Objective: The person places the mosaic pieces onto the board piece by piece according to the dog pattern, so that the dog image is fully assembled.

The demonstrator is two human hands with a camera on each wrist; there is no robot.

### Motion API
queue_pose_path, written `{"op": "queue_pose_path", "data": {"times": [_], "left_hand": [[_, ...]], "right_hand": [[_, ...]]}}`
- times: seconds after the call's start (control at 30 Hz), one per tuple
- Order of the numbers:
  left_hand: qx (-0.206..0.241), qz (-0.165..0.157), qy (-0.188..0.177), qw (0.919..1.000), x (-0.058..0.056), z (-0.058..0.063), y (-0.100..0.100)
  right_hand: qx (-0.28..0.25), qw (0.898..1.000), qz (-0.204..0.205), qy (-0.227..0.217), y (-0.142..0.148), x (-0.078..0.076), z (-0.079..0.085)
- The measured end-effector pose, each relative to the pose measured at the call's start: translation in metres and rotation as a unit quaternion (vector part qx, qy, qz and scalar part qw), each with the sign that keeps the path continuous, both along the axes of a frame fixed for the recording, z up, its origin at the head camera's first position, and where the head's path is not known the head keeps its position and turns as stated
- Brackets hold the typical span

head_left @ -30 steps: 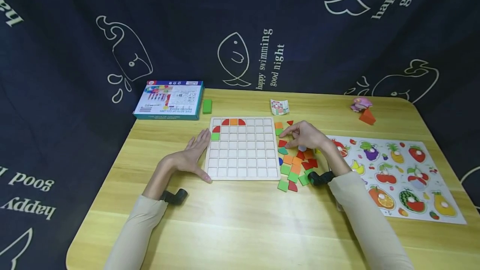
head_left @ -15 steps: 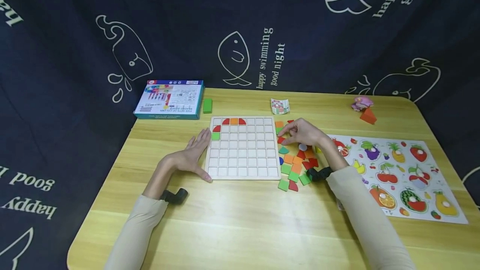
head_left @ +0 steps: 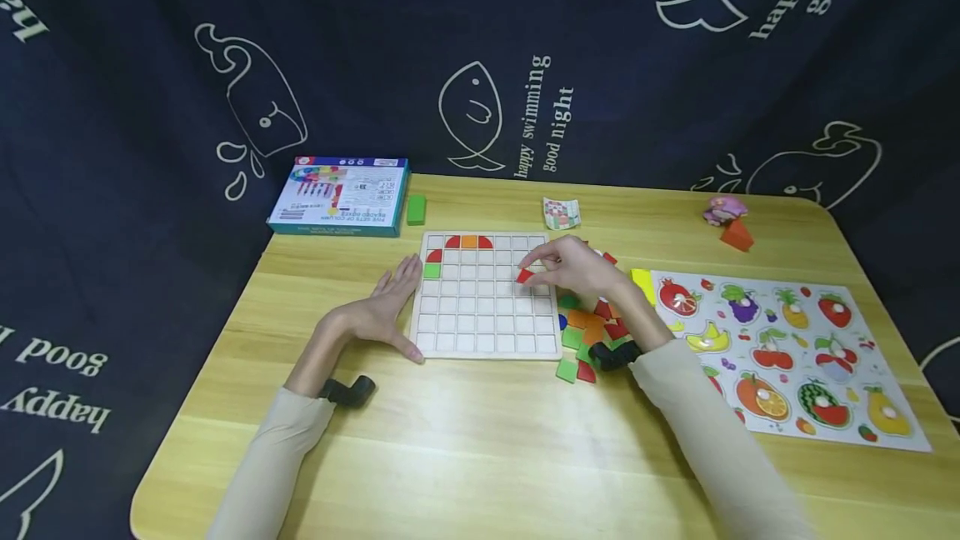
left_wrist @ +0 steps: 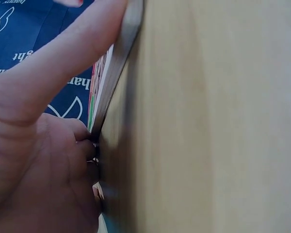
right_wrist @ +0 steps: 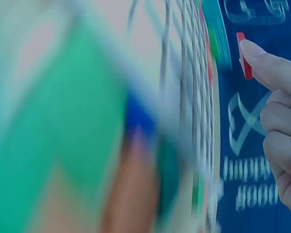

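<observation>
Thumb and fingertip of your right hand (head_left: 576,267) pinch a small, thin, flat red tile (head_left: 524,276), closed down to its width; the other fingers are curled back. Tile is over the right part of a pale, square grid board (head_left: 487,356), probably wood, and the right wrist view shows it lifted off the surface. Full outline is hidden by your fingers; wood or plastic, can't tell.

Handling, my read: very light, stiff, hard to break. Faces look smooth, so a hard squeeze could spin it or pop it out. Light pinch on opposite edges near one side, underside left free. Flat on the wooden tabletop (head_left: 472,440) it'd be awkward to lift; tip up an edge first. Same goes for the loose red, orange and green tiles (head_left: 592,327) heaped just beside the board.

Your left hand (head_left: 381,311) has fingers spread and nearly straight along the board's left edge, thumb by the near corner. Good spot: board looks rigid and light, likely to skid if nudged. Hold it by the rim, clear of the cells.
</observation>
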State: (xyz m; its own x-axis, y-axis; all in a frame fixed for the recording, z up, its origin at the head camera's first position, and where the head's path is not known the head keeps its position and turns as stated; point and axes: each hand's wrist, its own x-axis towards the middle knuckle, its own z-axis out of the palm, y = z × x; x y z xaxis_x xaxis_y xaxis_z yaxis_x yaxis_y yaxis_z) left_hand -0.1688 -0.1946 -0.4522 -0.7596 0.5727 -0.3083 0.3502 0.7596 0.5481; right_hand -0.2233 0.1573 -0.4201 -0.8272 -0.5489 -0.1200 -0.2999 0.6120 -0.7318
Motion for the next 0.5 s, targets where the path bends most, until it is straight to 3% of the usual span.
{"op": "queue_pose_path", "data": {"times": [0.27,0.5], "left_hand": [[0.000,0.000,-0.001,1.0000,0.000,-0.001,-0.001],[-0.005,-0.006,0.003,1.0000,0.001,0.000,-0.002]], "right_hand": [[-0.051,0.996,0.073,0.024,-0.102,0.001,-0.013],[-0.023,0.996,0.068,0.048,-0.140,0.000,-0.025]]}}
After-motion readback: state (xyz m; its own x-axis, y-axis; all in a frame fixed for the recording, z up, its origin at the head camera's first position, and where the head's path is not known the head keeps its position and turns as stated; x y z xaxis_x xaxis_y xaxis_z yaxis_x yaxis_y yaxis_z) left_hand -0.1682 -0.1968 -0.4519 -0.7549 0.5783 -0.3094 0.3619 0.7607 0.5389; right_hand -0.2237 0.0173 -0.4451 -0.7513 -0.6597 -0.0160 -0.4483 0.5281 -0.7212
